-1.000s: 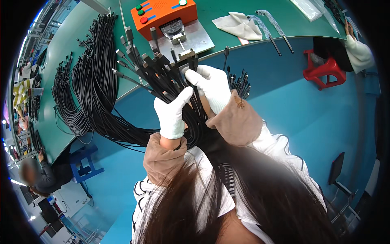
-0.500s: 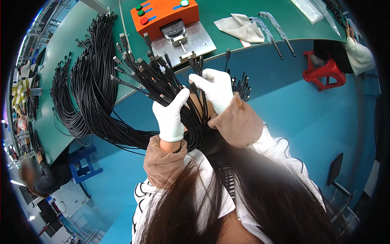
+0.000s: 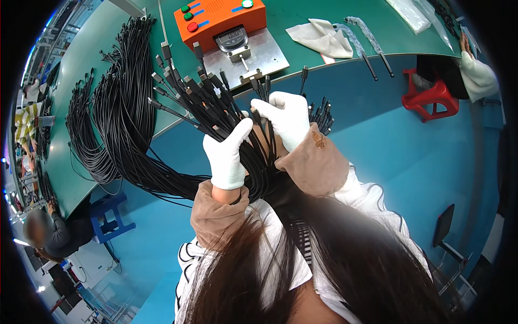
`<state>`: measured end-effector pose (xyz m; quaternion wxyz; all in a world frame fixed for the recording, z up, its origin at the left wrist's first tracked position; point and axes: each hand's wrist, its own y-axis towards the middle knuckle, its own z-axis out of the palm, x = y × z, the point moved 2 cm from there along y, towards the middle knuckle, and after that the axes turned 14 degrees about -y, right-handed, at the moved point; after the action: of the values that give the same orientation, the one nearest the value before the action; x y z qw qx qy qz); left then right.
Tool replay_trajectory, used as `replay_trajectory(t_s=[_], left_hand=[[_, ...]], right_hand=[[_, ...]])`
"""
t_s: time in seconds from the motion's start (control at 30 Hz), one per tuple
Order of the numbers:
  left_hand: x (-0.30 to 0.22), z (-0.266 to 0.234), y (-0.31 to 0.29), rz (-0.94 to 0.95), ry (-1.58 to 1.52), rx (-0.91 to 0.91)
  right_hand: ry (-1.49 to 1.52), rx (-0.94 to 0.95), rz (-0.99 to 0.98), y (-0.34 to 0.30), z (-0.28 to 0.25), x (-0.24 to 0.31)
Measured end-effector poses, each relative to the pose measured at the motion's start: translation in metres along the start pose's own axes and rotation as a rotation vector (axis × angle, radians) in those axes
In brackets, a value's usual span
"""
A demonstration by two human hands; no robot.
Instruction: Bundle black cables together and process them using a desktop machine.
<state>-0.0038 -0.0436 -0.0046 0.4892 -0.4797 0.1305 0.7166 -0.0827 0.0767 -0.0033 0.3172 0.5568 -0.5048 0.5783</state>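
Note:
My left hand point(image 3: 225, 155), in a white glove, is closed around a thick bundle of black cables point(image 3: 202, 105). Their plug ends fan out up and to the left, while the cable lengths hang below the hand and trail left. Close beside it, my right hand point(image 3: 287, 120), also gloved, has thumb and forefinger pinched on a black cable point(image 3: 256, 114) near its plug. A few more plugs stand up behind the right fingers. Its other fingers are curled, and what lies under them is hidden.
Beyond the hands, an orange control box point(image 3: 221, 20) with a small gauge and metal plate point(image 3: 264, 54) stands on the green table point(image 3: 302, 11). Large cable bundles point(image 3: 127, 97) lie left. A cloth point(image 3: 321, 39) and two wrapped rods lie right. Red point(image 3: 430, 97) and blue stools point(image 3: 110, 216) flank the table.

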Motion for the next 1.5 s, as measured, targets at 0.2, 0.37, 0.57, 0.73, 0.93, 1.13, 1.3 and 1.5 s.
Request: replay_trajectory(t_s=[0.2, 0.37, 0.57, 0.73, 0.93, 1.13, 1.3, 1.5], left_hand=[[-0.002, 0.002, 0.002, -0.01, -0.037, -0.001], [-0.005, 0.007, 0.001, -0.028, -0.042, 0.039], [-0.006, 0.017, -0.005, 0.015, -0.042, 0.014], [-0.005, 0.02, -0.006, 0.071, 0.088, 0.022], [-0.002, 0.02, -0.004, 0.095, 0.035, -0.026], [-0.003, 0.014, -0.002, 0.075, 0.043, -0.041], [-0.004, 0.015, -0.001, 0.062, 0.016, -0.053], [-0.002, 0.011, 0.0, 0.053, 0.022, -0.069]], right_hand=[[-0.016, 0.013, 0.018, 0.005, -0.001, 0.007], [-0.038, 0.004, -0.061, 0.01, 0.0, -0.007], [-0.107, 0.016, -0.036, 0.009, -0.003, 0.001], [-0.024, 0.037, -0.001, 0.004, -0.002, 0.008], [0.013, 0.043, 0.045, 0.007, -0.002, 0.006], [0.075, 0.002, 0.065, 0.004, -0.001, 0.011], [0.025, -0.028, -0.011, 0.013, 0.0, -0.002], [0.043, -0.023, -0.024, 0.014, 0.001, -0.004]])
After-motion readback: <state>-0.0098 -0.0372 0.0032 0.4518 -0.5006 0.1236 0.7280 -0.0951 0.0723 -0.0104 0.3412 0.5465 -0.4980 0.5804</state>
